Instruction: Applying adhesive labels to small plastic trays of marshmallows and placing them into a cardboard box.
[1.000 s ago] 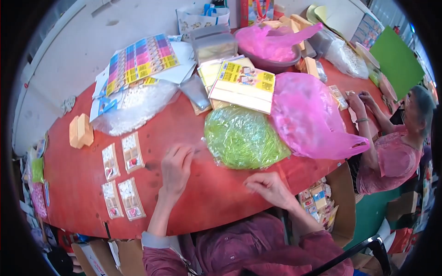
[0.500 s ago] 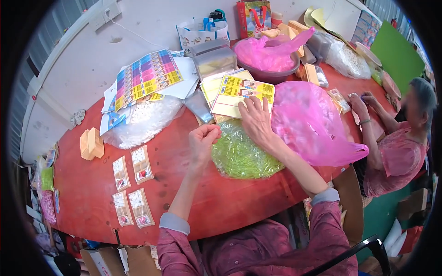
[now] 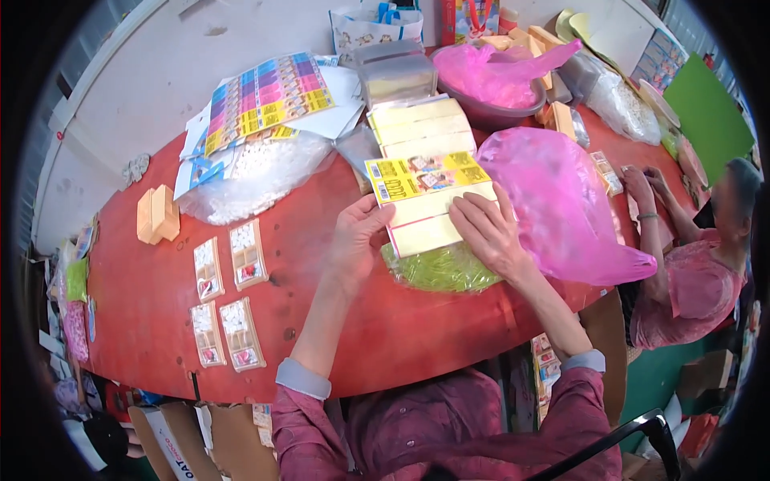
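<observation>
A yellow printed card sheet (image 3: pixel 429 178), with pale blank bands across its lower part, is held up in front of me. My left hand (image 3: pixel 358 235) is closed, pinching its left edge. Along the right side my right hand (image 3: pixel 488 232) grips it, fingers lying across the lower band. Under the sheet sits a clear bag of thin green strips (image 3: pixel 449 271), partly covered. Just behind lies a pile of pale yellow sheets (image 3: pixel 421 128). To the right, close to my right hand, rests a pink plastic bag (image 3: pixel 561 204).
Several small wooden trays (image 3: pixel 248 252) with white and red pieces stand at left, near wooden blocks (image 3: pixel 158 215). A bag of white pieces (image 3: pixel 257 184) lies under colourful printed sheets (image 3: pixel 273 96). A purple basin (image 3: pixel 489 116) stands behind; another person (image 3: pixel 690 256) works at right.
My right hand has drawn a printed sheet off the pile toward me. My left hand, earlier pinched above the green bag, now grips its left edge. The view has shifted slightly.
</observation>
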A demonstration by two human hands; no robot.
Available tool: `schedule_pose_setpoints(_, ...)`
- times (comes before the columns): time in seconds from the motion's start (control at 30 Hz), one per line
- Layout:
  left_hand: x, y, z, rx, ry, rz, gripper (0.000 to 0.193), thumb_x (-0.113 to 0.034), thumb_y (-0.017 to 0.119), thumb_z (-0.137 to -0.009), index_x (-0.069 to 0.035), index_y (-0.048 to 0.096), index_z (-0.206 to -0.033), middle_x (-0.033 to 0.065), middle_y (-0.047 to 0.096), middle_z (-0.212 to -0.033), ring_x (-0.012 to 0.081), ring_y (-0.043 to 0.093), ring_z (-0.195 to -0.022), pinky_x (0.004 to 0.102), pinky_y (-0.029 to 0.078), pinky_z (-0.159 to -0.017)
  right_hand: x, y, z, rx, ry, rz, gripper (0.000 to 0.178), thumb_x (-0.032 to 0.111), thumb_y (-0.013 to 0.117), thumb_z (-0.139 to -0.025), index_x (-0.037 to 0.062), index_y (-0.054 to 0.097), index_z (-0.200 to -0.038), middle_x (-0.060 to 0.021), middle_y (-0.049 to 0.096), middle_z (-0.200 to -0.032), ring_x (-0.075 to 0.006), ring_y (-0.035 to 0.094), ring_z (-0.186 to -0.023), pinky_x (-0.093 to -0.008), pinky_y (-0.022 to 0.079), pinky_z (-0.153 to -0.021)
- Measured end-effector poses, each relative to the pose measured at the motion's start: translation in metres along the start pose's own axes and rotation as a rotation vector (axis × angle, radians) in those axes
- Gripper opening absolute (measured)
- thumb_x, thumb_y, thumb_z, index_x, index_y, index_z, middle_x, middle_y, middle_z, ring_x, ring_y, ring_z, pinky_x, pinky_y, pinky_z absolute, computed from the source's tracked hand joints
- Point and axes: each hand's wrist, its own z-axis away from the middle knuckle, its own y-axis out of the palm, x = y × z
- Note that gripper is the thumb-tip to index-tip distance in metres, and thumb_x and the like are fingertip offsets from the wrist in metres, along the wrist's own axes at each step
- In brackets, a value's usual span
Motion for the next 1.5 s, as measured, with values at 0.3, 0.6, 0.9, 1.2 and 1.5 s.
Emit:
schedule_pose_setpoints(0.3,0.013,0.005,0.037,-0.106,0.060,-0.094,0.017,-0.001,0.061,-0.081,0.001,0.060,-0.098,0.0060,0.064,-0.090,0.0094,0.061,-0.078,0.0224,0.049,-0.074,0.024,-0.045,-0.011,0.289,0.186,-0.441,0.041,0.017,0.066,-0.071,-0.0026,0.057,-0.106,-0.0135,0.055,-0.109,-0.0311,0.049,-0.105,-0.0466,0.038,-0.091)
schedule_pose_setpoints(0.6,0.013,0.034,0.067,-0.027,0.105,-0.282,0.012,-0.001,0.061,-0.081,0.003,0.064,-0.092,-0.0039,0.058,-0.077,0.0025,0.050,-0.067,0.0173,0.041,-0.063,0.042,-0.025,-0.033,0.019,0.256,-0.566,0.033,0.005,0.071,-0.063,0.0026,0.064,-0.095,-0.0083,0.059,-0.091,-0.0276,0.053,-0.085,-0.0374,0.046,-0.078)
schedule_pose_setpoints(0.9,0.012,0.044,0.080,0.049,0.184,-0.426,0.014,0.002,0.061,-0.080,0.007,0.062,-0.093,-0.0003,0.055,-0.083,0.0049,0.049,-0.073,0.0178,0.040,-0.065,0.054,-0.048,-0.035,0.131,0.235,-0.492,0.028,0.001,0.065,-0.062,-0.0016,0.060,-0.090,-0.0097,0.053,-0.080,-0.0265,0.051,-0.076,-0.0357,0.045,-0.066)
schedule_pose_setpoints(1.2,0.022,0.049,0.084,0.035,0.400,-0.678,0.008,0.006,0.060,-0.079,0.008,0.060,-0.086,0.0028,0.055,-0.077,0.0072,0.050,-0.070,0.0192,0.040,-0.061,0.058,-0.063,-0.032,0.263,0.296,-0.536,0.028,-0.002,0.059,-0.062,-0.0035,0.058,-0.090,-0.0115,0.051,-0.081,-0.0284,0.050,-0.077,-0.0364,0.045,-0.065)
schedule_pose_setpoints(1.5,0.032,0.046,0.087,0.029,0.470,-0.781,0.009,0.008,0.060,-0.076,0.008,0.059,-0.085,0.0042,0.056,-0.076,0.0088,0.051,-0.069,0.0198,0.041,-0.062,0.065,-0.064,-0.025,0.245,0.357,-0.583,0.028,-0.005,0.060,-0.062,-0.0032,0.057,-0.090,-0.0123,0.054,-0.083,-0.0282,0.052,-0.076,-0.0359,0.045,-0.063)
